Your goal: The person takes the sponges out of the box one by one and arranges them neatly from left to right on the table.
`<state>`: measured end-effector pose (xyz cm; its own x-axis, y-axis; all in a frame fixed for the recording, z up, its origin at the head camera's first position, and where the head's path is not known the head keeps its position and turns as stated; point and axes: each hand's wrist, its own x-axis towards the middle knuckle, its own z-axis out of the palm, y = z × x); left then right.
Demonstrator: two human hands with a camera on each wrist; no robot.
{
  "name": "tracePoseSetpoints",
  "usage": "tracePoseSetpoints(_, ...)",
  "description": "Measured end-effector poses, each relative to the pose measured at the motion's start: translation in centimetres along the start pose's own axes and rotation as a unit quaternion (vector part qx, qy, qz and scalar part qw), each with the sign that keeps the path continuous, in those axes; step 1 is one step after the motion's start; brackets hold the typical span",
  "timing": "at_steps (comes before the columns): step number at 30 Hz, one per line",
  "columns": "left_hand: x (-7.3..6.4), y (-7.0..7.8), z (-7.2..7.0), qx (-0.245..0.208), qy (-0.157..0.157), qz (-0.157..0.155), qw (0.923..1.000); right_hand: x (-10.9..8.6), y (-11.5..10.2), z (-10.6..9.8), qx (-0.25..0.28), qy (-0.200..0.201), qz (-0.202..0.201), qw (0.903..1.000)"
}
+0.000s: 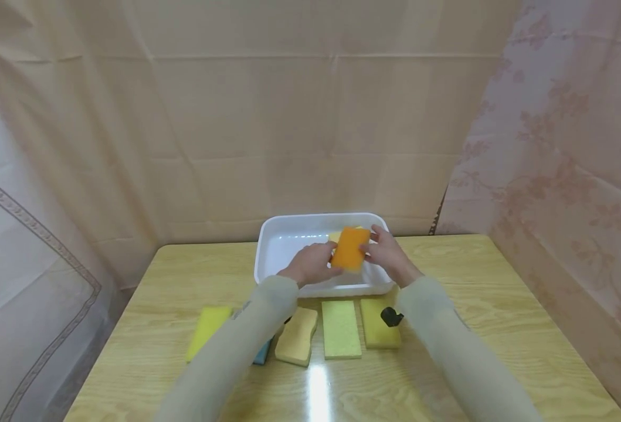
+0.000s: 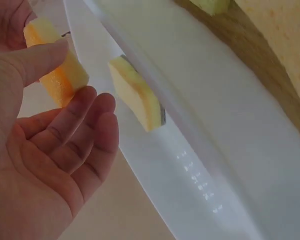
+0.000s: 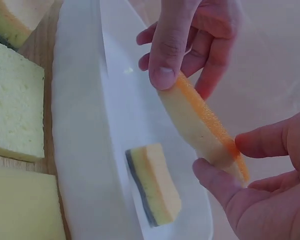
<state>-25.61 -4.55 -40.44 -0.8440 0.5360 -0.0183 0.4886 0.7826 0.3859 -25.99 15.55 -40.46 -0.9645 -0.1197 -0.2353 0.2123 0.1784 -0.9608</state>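
Note:
Over the white tray (image 1: 310, 289), both hands hold one sponge (image 1: 351, 249) with an orange scouring face and a pale yellow body. My left hand (image 1: 312, 264) pinches one end between thumb and fingers, as the left wrist view shows. At the opposite end, the thumb and fingers of my right hand (image 3: 270, 175) pinch the sponge. Below it in the tray lies another sponge (image 2: 135, 92), layered pale yellow with a thin dark grey side; the hands do not touch it.
Along the table's front stand several sponges: a bright yellow one (image 1: 207, 329), a blue one (image 1: 263, 351) mostly behind the left sleeve, a wavy-edged beige one (image 1: 297, 337), a pale yellow-green one (image 1: 341, 329) and a darker yellow one (image 1: 377, 328). A beige curtain (image 1: 299, 117) hangs behind.

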Motion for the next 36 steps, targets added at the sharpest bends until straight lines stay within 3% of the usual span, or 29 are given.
tracePoseSetpoints(6,-0.5,1.9,0.6,-0.035,0.059,-0.019,0.9975,-1.5,0.0,-1.2,-0.02,-0.022,-0.027,0.9992)
tracePoseSetpoints(10,-1.2,3.6,1.4,-0.065,0.085,-0.024,0.994,-3.1,0.1,-2.1,-0.056,-0.014,-0.043,0.9974)
tracePoseSetpoints(17,-2.5,6.4,2.9,-0.162,0.127,-0.023,0.9783,-6.4,0.5,-3.6,-0.071,0.015,-0.079,0.9942)
tracePoseSetpoints(22,-3.3,8.2,3.7,-0.205,0.134,-0.021,0.9694,-8.9,1.4,-4.3,-0.061,0.027,-0.113,0.9914)
tracePoseSetpoints(29,-3.9,9.4,5.4,-0.212,0.131,-0.029,0.9679,-10.8,2.4,-4.6,-0.066,0.032,-0.123,0.9897)
tracePoseSetpoints(36,-4.8,10.8,8.0,-0.236,0.132,-0.04,0.9619,-12.8,4.5,-4.9,-0.089,0.061,-0.133,0.9853)
